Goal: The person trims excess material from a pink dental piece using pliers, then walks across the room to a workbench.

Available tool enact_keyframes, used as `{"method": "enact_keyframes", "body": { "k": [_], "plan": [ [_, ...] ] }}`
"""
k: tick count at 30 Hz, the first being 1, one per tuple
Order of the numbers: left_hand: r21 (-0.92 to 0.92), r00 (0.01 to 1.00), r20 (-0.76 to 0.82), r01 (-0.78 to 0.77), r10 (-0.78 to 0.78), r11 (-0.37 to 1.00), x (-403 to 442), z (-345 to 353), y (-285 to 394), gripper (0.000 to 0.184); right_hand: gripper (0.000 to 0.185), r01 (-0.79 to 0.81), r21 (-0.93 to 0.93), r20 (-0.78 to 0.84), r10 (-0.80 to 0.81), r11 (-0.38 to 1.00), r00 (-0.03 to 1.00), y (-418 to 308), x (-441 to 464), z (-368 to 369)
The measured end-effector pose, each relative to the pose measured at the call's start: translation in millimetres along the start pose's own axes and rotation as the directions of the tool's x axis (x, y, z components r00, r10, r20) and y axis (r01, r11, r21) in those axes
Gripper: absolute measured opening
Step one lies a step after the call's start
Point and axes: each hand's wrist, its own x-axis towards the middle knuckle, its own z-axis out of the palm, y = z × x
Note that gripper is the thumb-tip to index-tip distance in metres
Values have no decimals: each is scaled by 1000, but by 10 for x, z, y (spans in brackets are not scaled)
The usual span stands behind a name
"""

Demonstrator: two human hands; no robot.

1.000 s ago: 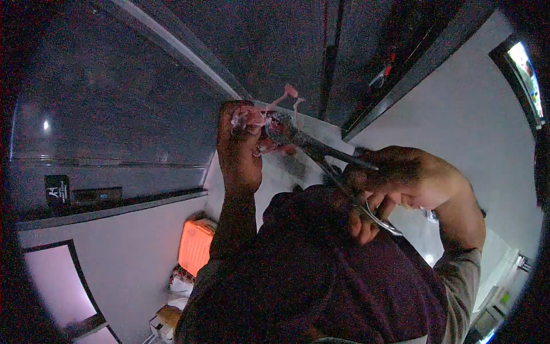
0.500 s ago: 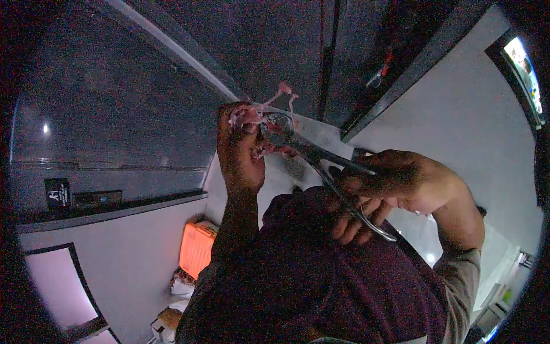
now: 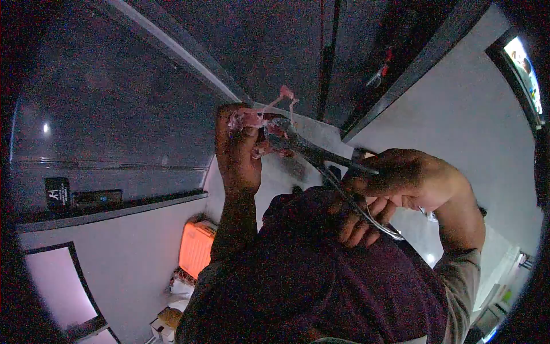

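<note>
My left hand point(image 3: 236, 152) is closed around a pink, irregular piece point(image 3: 246, 118) with thin branching strands that stick out past the fingers. Its exact kind cannot be made out in the grainy light. The rounded head of a dark metal pincer-like tool point(image 3: 312, 152) lies against the pink piece, beside the left fingers. Whether its jaws grip the piece is unclear. My right hand point(image 3: 395, 183) is wrapped around the tool's two long handles, which stand apart; one ends in a shiny bent tip near the fingertips.
A dark glossy countertop point(image 3: 114, 103) extends across the upper left. Something with red handles point(image 3: 381, 71) lies on the dark surface at upper right. An orange suitcase-like box point(image 3: 197, 246) stands on the floor, with a cardboard box point(image 3: 164, 327) below. A lit screen point(image 3: 524, 71) is far right.
My right hand and the tool's handles have shifted slightly right, and the tool's head has moved a little. My left hand keeps its hold on the pink piece, almost still.
</note>
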Motion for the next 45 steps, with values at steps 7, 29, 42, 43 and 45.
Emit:
{"method": "enact_keyframes", "body": {
  "k": [7, 29, 42, 43, 45],
  "plan": [
    [-427, 917, 200, 399, -346, 811, 37, -71, 129, 25, 43, -16, 58, 34, 14, 998, 999, 78, 54, -72],
    [-316, 983, 68, 182, -169, 931, -37, -50, -12, 30, 43, -18, -126, -11, 17, 992, 1000, -80, -8, -155],
    [-540, 958, 118, 283, -262, 793, -37, 38, 111, 15, 41, 24, -138, -124, -41, 990, 991, 77, 51, -112],
    [-540, 958, 117, 281, -260, 793, -37, 40, 97, 15, 42, 69, -165, -106, -87, 984, 991, 100, 50, -136],
    [-454, 941, 83, 330, -329, 827, -25, 43, 61, 25, 42, 61, -73, -82, -67, 995, 994, 131, 47, -87]
  ]
}}
